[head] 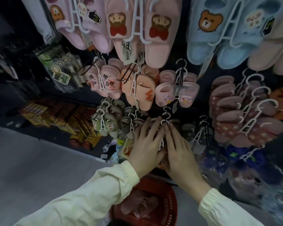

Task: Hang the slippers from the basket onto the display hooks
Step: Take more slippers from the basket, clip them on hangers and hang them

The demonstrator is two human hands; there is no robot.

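**Low on the display wall, centre: hanger loop at the hook**

Step in hand: seating one pair on its hook. Both hands work the same item, side by side and touching.

- Left hand (pixel 145 144): fingers straight and spread, laid flat over the pair. No curl seen; reads as released, pressing rather than clasping.
- Right hand (pixel 180 155): fingers straight, index tip up against the white hanger loop (pixel 164 122). Also flat, nothing clenched. Both thumbs lie under the palms, so a pinch underneath cannot be ruled out.
- White hanger (pixel 161 144): only a strip shows between the two hands. The slippers it carries are almost wholly covered; colour not readable.
- Loop sits at the dark hook (pixel 165 117). Cannot tell whether it is fully over the tip or only resting against it.
- Red basket (pixel 170 201): near, directly below the wrists. Pinkish slippers (pixel 137 204) are in it, so the task is judged part done.
- Neighbours: grey-green pair (pixel 103 124) to the left, pink pair (pixel 176 93) just above, both already hanging.

Next move, as judged: check that the loop has dropped behind the hook tip, let the pair hang free, then lift both hands off without brushing the crowded pairs on either side. After that, reach down to the basket.
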